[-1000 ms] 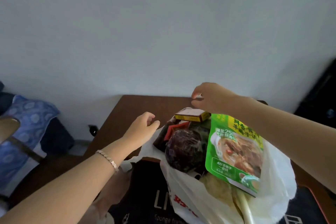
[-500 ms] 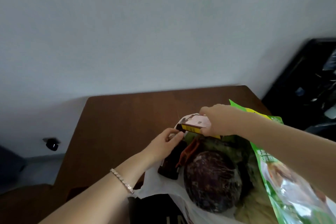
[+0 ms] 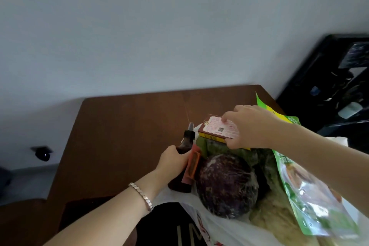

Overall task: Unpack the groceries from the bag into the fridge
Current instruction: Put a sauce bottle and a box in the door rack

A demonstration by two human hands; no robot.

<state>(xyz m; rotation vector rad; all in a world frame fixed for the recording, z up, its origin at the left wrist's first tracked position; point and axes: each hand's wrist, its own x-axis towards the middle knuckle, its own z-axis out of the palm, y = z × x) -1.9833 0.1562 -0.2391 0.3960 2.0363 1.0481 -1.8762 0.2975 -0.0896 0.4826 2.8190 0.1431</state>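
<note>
**Hardly started: I am taking hold of the first two things in the bag**

I am standing over the white plastic bag, which is sitting at the near right corner of the brown table, and it is looking full. A wrapped purple cabbage is lying in the middle of it, a green pouch is leaning along its right side, and something pale and yellowish is showing at the near edge. Nothing seems to be out of it yet. I am not seeing the fridge clearly; a dark unit is standing at the far right, but I cannot tell what it is. So I am judging that nearly the whole job is left: lifting each thing out and carrying it over.

My left hand is wrapping round the neck of a dark bottle at the bag's left edge. My right hand is pinching a small flat box at the far end of the pile, fingers on its pink top and thumb under its near edge.

Half a second ago my left fingers were only reaching toward the bottle; now they are gripping it, and its cap is showing clear of the bag. The box was already in my right hand, and its printed face is now turning up toward me. A second ago my left hand was holding nothing at all.
</note>
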